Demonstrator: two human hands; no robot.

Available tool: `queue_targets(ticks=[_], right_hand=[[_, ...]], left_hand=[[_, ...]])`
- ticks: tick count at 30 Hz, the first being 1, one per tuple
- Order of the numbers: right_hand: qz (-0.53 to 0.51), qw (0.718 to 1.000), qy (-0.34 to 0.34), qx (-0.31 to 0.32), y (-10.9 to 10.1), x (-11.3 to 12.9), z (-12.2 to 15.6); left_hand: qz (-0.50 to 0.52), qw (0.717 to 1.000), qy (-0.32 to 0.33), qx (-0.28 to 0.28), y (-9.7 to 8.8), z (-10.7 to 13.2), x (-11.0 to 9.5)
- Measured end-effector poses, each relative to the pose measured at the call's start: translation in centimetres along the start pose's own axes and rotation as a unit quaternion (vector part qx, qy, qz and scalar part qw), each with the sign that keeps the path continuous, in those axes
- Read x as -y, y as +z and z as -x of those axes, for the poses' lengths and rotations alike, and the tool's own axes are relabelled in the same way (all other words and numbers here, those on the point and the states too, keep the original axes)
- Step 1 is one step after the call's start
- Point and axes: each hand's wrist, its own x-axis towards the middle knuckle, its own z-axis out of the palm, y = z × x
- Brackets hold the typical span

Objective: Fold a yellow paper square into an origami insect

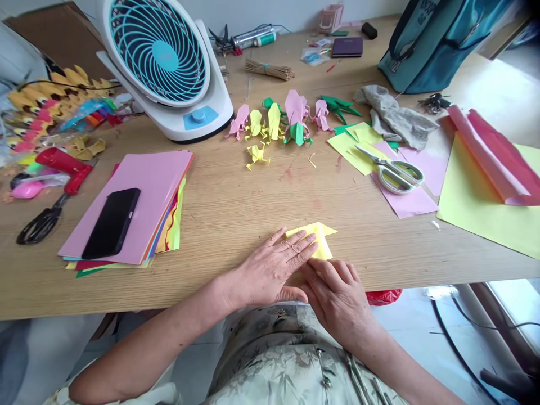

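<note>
Both my hands at the folded yellow paper (323,248), near the front of the worktop (219,211).

Closest to me, my right hand (337,295) is bunched at the paper's near side; I cannot tell whether its fingertips pinch anything. My left hand (274,270) is the nearer one, reaching in from the paper's left, palm down, fingers straight and lying over its left part. The paper's visible upper part runs left to right, ending in a point at the right, with a flap slanting back toward my right hand. Left of the paper, a phone (112,224) rests on a paper stack (162,174); beyond it to the right are scissors (399,173); farther beyond stands a pink paper figure (295,107).
</note>
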Motion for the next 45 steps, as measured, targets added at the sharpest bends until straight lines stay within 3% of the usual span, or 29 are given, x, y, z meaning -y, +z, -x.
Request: queue_targets(ticks=[7, 14, 24, 45], right_hand=[[0.012, 1.0, 0.004, -0.006, 0.0, 0.1, -0.2], [0.008, 1.0, 0.003, -0.003, 0.1, 0.1, -0.1], [0.001, 1.0, 0.01, 0.001, 0.1, 0.0, 0.0], [0.008, 1.0, -0.007, -0.022, 0.1, 0.0, -0.3]], left_hand=[[0.019, 1.0, -0.002, 0.021, -0.4, -0.5, 0.4], [0.033, 0.999, 0.0, -0.011, 0.1, -1.1, 0.7], [0.049, 0.999, -0.012, 0.0, -0.3, -1.5, 0.4], [0.017, 0.998, -0.024, -0.052, 0.7, -2.7, 0.5]])
